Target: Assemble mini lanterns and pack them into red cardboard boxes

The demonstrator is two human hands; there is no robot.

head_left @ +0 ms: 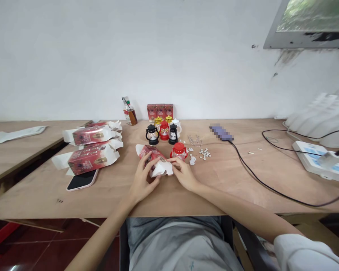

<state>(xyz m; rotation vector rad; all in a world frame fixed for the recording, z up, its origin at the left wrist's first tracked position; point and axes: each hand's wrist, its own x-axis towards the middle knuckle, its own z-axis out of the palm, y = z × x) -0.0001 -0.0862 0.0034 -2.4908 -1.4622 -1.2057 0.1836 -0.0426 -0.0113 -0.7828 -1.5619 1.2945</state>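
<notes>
A small red printed cardboard box [154, 153] lies on its side on the table, its white flaps [161, 168] open toward me. My left hand [144, 177] grips it, fingers across the top and thumb at the near side. At the box's open end, the fingers of my right hand [183, 174] are closed on the edge of a flap. Just behind that hand stands a red mini lantern [179, 149], partly hidden by it. Farther back are black lanterns [152, 134], another red lantern [164, 130], gold ones [158, 121] and a white one [176, 126].
Open boxes [92, 160] lie at left, partly over a phone [82, 180]. Button cells [205, 153] and metal chains or rings [195, 140] lie right of the lanterns. Closed boxes [160, 111] and a bottle [129, 113] stand by the wall. A cable [248, 171] runs toward a power strip [320, 160].
</notes>
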